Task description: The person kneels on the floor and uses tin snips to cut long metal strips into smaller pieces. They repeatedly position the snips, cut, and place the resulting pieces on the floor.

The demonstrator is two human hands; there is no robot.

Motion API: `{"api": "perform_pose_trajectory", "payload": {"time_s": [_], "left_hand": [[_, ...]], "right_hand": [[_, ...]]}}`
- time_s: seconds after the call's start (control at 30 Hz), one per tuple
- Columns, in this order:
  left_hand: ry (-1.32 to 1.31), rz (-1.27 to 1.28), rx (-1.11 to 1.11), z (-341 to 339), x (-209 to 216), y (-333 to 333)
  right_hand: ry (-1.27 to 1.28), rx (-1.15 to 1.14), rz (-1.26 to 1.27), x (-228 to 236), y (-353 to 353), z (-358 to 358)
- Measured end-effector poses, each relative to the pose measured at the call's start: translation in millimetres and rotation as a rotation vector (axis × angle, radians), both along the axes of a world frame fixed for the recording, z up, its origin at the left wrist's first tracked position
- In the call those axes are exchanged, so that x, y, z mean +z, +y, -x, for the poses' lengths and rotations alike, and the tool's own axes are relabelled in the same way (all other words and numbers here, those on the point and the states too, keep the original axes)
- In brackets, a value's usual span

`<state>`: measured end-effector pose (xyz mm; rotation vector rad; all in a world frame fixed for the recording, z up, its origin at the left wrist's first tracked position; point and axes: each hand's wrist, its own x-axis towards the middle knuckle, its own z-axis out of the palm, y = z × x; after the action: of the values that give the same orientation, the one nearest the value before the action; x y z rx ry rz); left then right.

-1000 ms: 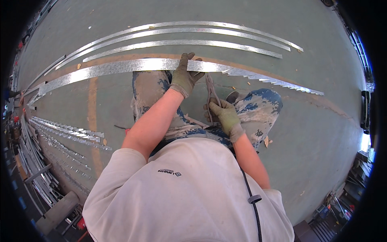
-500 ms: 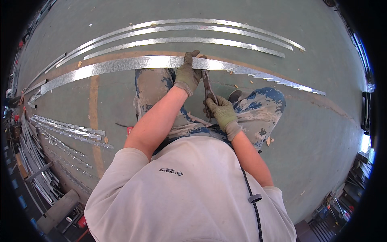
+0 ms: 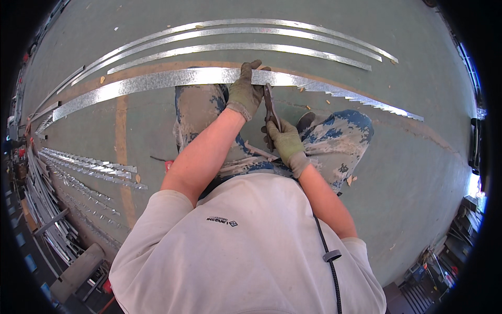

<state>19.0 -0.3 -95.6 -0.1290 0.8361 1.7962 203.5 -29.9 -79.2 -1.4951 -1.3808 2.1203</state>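
A long, shiny galvanized metal strip [image 3: 157, 80] runs across in front of my knees. Its right part has a row of cuts along the near edge, making a sawtooth line. My gloved left hand [image 3: 246, 93] is closed round the strip near its middle, thumb side pointing away. Just right of it, a pair of tin snips [image 3: 270, 104] points at the strip's near edge, tips touching or very close to it. My gloved right hand [image 3: 286, 142] is wrapped round the snips' handles. Whether the blades are fully together is too small to tell.
Beyond lie several plain metal strips [image 3: 240, 47] on the green floor [image 3: 408, 172]. Notched strips [image 3: 91, 163] rest at the left, near a heap of metal lengths [image 3: 49, 209]. My bent knees [image 3: 337, 144] flank the snips. Dark racks with tools [image 3: 439, 267] stand at the lower right.
The strip, both hands and the floor strips sit slightly higher in the picture, as the view has shifted a little. Both hands keep their holds.
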Motion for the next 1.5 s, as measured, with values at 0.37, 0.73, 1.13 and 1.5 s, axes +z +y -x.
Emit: {"api": "perform_pose_trajectory", "payload": {"time_s": [0.37,0.73,1.13,1.5], "left_hand": [[0.020,-0.050,-0.024,2.3,-14.0,1.9],[-0.008,-0.065,-0.029,3.5,-14.7,0.1],[-0.082,-0.148,-0.086,4.3,-15.6,-7.4],[-0.090,-0.131,-0.063,6.6,-14.6,-9.7]], "right_hand": [[-0.238,0.095,-0.132,-35.8,-3.5,21.9],[-0.180,-0.019,0.079,-1.6,-4.3,26.6],[0.340,-0.039,0.591,-0.8,9.2,-8.4],[0.337,0.075,0.577,1.5,13.4,-6.4]]}}
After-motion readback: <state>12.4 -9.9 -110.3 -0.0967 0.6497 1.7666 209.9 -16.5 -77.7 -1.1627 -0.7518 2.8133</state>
